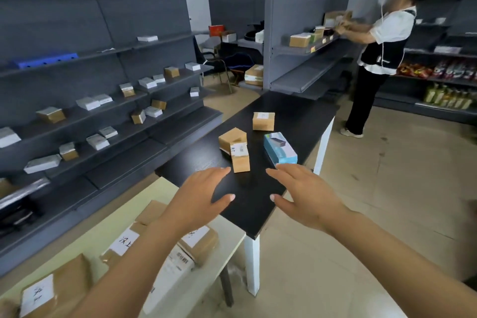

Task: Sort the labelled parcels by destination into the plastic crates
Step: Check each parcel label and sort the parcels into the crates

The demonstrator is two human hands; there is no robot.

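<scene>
Hands: left hand [204, 195] and right hand [307, 195] spread, holding nothing
Near parcels [198, 242]: partly hidden under left forearm
Labelled parcel [240, 157]: writing illegible

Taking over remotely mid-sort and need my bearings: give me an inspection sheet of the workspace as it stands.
Surface: black table, white legs; a pale table adjoins it nearer the left.
Job's things: four parcels on the black table: labelled brown box nearest the hands, brown box touching it behind, brown box standing apart, blue box on the right. No plastic crates seen.
Clutter: labelled brown parcels on the pale table.
Grippers: left hand and right hand open above the black table, holding nothing.
Cables: nothing seen.
Surroundings: grey shelves with small boxes on the left; another person at shelves beyond the table.
</scene>
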